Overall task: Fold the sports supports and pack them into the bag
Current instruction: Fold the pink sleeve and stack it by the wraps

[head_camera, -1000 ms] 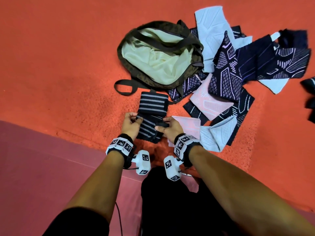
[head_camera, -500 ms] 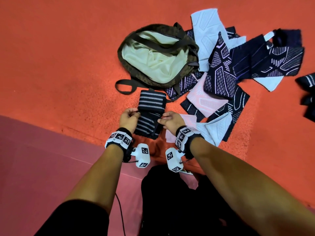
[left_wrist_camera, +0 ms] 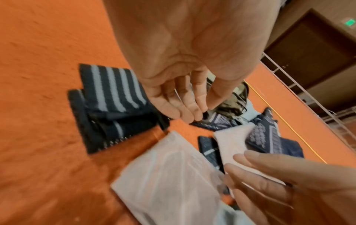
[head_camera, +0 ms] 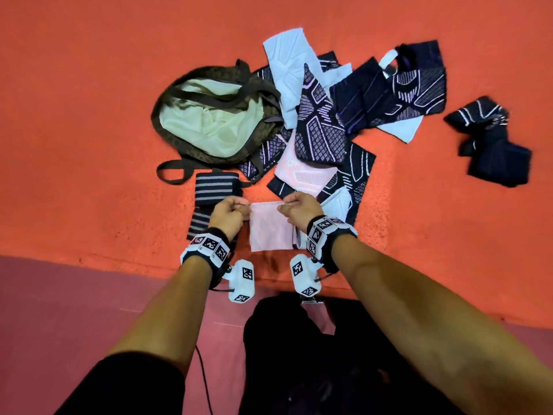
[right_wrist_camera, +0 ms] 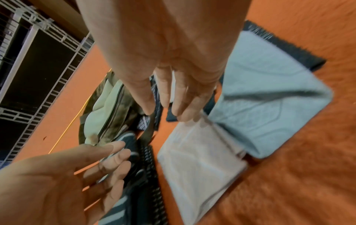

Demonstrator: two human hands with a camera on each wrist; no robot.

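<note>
Both hands, left hand [head_camera: 229,211] and right hand [head_camera: 300,208], hovered with loosely spread, empty fingers [left_wrist_camera: 185,105] at the pale pink support's [head_camera: 270,229] far corners, its long axis running toward the person.

Both hands have left the black grey-striped elastic wrap [head_camera: 209,202], moving right to the pale pink knitted support [head_camera: 270,229]'s far corners.

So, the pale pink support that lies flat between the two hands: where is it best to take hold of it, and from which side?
Probably at its two far corners. The pale pink support lies flat, a rough rectangle with its far edge toward the bag. The left hand and right hand are already at those corners, one from each side, so pinching there should let the far edge fold toward the person.
</note>
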